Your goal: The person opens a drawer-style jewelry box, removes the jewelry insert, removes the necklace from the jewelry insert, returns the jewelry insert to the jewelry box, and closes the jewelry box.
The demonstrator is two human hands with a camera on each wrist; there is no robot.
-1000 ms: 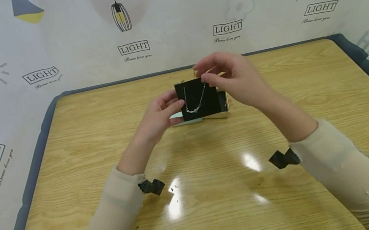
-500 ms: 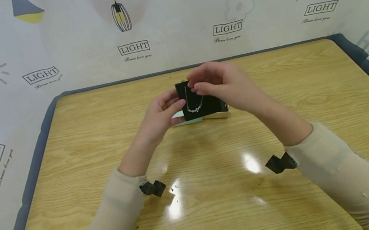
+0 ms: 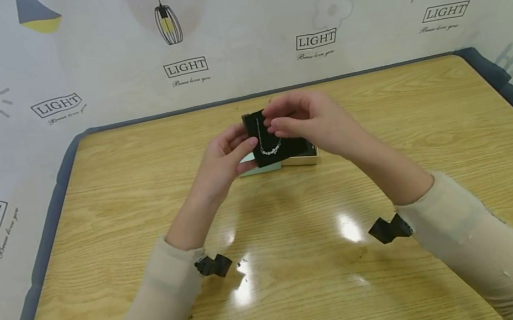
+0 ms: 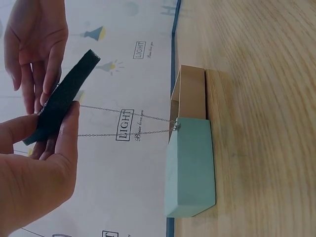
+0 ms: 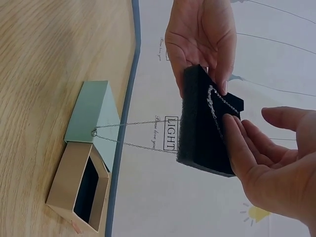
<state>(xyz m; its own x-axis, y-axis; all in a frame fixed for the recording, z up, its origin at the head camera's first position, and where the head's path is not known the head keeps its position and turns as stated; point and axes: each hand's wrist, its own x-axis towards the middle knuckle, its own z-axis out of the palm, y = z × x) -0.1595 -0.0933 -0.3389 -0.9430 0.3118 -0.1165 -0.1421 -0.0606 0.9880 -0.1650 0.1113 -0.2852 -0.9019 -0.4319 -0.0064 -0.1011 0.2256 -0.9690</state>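
A black foam jewellery pad point(image 5: 196, 138) is held up above the table, with my left hand point(image 3: 219, 166) gripping its left edge between thumb and fingers. Across the pad's front hangs a silver necklace point(image 3: 271, 151) in a U shape. Behind, its chain drops in a loop, the clasp end point(image 4: 176, 125) at the box in the left wrist view. My right hand point(image 3: 312, 117) is in front of the pad's upper right, fingers loosely bent. In the right wrist view a fingertip of that hand point(image 5: 281, 168) lies at the pad's face beside the chain; the head view hides the contact.
Behind the pad on the wooden table point(image 3: 279, 268) lies a small box: a mint-green sleeve point(image 4: 192, 163) with a tan drawer point(image 4: 192, 94) pulled partly out. The drawer has a dark inside. A patterned wall point(image 3: 245, 22) rises beyond the table's far edge.
My right hand has moved left and down from the pad's upper right corner to over its front. The left hand stays almost still; the pad and necklace shift only slightly.
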